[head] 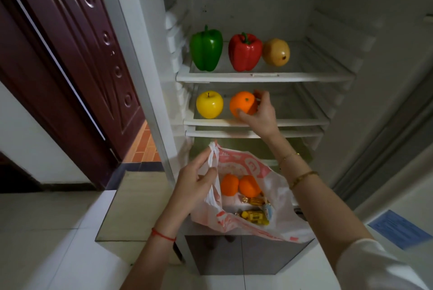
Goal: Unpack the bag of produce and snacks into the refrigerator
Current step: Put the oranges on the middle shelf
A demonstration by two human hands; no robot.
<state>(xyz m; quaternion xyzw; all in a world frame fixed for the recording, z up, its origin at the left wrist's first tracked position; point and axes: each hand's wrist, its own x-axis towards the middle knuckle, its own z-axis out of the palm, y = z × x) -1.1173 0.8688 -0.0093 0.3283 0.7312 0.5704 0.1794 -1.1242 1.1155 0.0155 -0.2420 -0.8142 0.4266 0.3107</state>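
The fridge (257,77) is open, with a dark red door (70,55) off to the left. On the far, upper shelf stand a green pepper (206,48) and a red pepper (244,52), both with stems up. A brownish round fruit (276,52) touches the red pepper on its right. On the shelf below sits a yellow apple (209,104), stem up. Just to its right is an orange (242,104) on the same shelf, its little green stem spot facing up and toward us. Nothing blocks the shelf space to the right.

The right hand (260,113) is curled around the orange, thumb on the near side and fingers on the far right side.

The left hand (195,180) pinches the white handle of the plastic bag (255,198), which is pink and white. The bag hangs open, near and low, in front of the fridge. Inside lie two more oranges (241,185) side by side, and yellow wrapped snacks (254,213) nearer to us.
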